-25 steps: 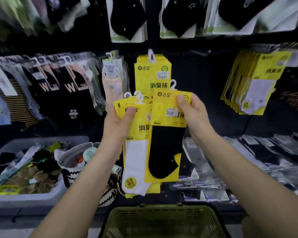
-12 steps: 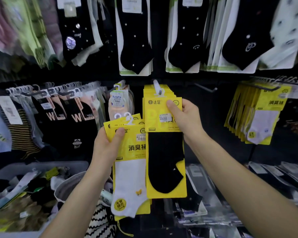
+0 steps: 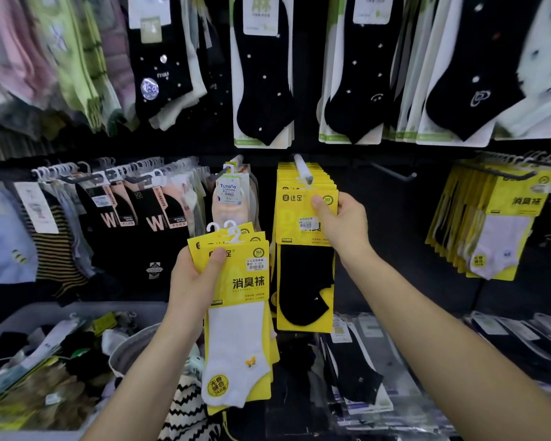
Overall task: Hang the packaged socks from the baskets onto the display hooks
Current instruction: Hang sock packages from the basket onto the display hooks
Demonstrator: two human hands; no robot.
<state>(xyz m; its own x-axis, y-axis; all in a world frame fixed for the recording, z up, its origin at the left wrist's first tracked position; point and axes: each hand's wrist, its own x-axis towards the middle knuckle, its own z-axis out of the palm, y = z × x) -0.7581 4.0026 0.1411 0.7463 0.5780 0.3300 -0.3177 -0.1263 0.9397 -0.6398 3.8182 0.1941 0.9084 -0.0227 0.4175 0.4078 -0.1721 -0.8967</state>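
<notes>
Socks in mixed packaging fill a grey bin (image 3: 45, 316) at the lower left. Above it a rail carries striped pairs (image 3: 54, 249) and black packs marked W (image 3: 155, 219). Next comes the left hand (image 3: 190, 281), thumb pressed on the front and fingers curled behind a fanned bunch of yellow packs (image 3: 236, 291). The front one shows a white sock, and their white hangers stick up free above the thumb. Behind that bunch a pale pink pack (image 3: 231, 202) hangs on its own hook.

Just to the right, a display hook (image 3: 300, 167) juts out over a stack of yellow cards (image 3: 285, 175). The right hand (image 3: 342, 227) pinches the front black-sock pack (image 3: 304, 281) by its upper right corner, thumb on the face and fingers behind. The pack's white hanger is at the tip of the hook; whether it is threaded on cannot be told. The two hands are apart, each clamped on its own packs.

Farther right a bare hook (image 3: 395, 174) sticks out, then a row of yellow white-sock packs (image 3: 497, 233). Along the top hang black ankle socks (image 3: 261, 81) on white cards.
</notes>
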